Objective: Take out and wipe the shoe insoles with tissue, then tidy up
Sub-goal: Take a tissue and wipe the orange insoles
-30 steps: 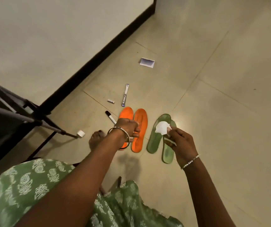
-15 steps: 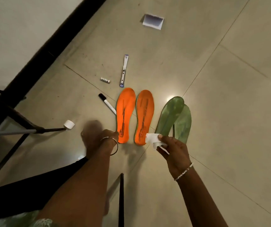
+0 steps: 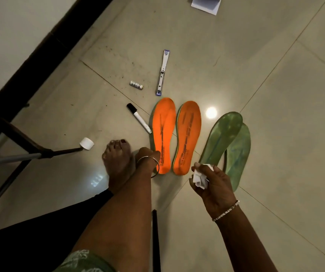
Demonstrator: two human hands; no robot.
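- The right hand (image 3: 214, 185) pinches a crumpled tissue (image 3: 200, 176) near the heel end of the green insoles (image 3: 228, 142).
- The green insoles overlap on the floor (image 3: 285, 85), beside the orange insoles (image 3: 189, 134).
- The left hand (image 3: 148, 155) is at the heel of the left orange one. Its fingers are hidden, so I cannot tell its grip.

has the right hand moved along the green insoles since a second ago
Yes. The right hand with the tissue has drawn back toward the person, from the toe half of the green insoles to their heel end.
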